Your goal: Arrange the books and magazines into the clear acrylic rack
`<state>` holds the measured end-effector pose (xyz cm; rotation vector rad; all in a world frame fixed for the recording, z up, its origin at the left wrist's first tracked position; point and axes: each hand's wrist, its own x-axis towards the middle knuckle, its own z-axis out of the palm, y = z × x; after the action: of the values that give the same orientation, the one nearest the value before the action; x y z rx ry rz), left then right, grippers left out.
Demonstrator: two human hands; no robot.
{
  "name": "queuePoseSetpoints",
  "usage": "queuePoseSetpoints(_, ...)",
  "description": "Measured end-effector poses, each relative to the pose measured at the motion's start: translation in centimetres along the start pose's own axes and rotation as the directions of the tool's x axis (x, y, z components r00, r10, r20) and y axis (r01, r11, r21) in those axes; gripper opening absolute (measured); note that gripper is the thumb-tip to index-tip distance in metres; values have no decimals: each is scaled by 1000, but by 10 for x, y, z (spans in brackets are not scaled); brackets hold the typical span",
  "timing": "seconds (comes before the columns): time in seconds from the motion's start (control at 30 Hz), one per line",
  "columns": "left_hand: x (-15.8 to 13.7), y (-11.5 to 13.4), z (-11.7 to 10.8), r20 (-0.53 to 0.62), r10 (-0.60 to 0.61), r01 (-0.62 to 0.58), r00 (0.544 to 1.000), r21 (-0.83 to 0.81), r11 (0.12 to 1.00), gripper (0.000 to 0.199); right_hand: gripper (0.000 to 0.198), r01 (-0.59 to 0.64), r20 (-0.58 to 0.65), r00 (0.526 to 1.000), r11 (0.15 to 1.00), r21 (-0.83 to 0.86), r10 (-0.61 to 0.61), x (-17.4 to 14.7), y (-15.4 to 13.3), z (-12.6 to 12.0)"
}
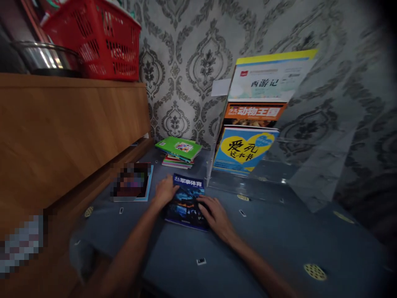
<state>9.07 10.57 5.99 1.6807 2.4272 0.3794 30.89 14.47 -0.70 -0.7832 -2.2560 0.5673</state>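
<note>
A dark blue book (186, 194) with white characters on its cover lies flat on the blue-grey cloth-covered table (279, 240). My left hand (164, 191) grips the book's left edge. My right hand (214, 213) rests fingers-down on the cover's right side. Just behind the book stands a clear acrylic display rack (310, 165) holding three books in tiers: a blue one with a yellow heart (245, 150), an orange-titled one (254, 114) and a white and yellow one (269, 78).
A stack of books with a green cover on top (179, 152) lies near the wall. Another flat book (132, 184) lies left of my hands. A wooden cabinet (62, 128) at left carries a red basket (99, 39) and a metal bowl (46, 58).
</note>
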Motion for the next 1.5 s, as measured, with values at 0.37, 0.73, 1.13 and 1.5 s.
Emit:
queuePoseSetpoints(0.37, -15, -15, 16, 301, 135, 55, 944, -546, 836, 28, 32, 153, 195, 974, 970, -187, -116, 1, -12, -10)
queuePoseSetpoints(0.73, -12, -17, 14, 246, 133, 8, 960, -500, 866, 34, 60, -14, 191, 977, 918, -397, 97, 17, -10, 3)
queuePoseSetpoints(1.13, -12, -14, 21, 238, 310, -165, 920, -481, 861, 45, 59, -145, 31, 983, 872, -468, 181, -18, -14, -18)
queuePoseSetpoints(1.5, -22, 9, 14, 135, 292, -298, 947, 27, 954, 53, 64, -47, 173, 978, 933, -357, 115, 13, -11, -10)
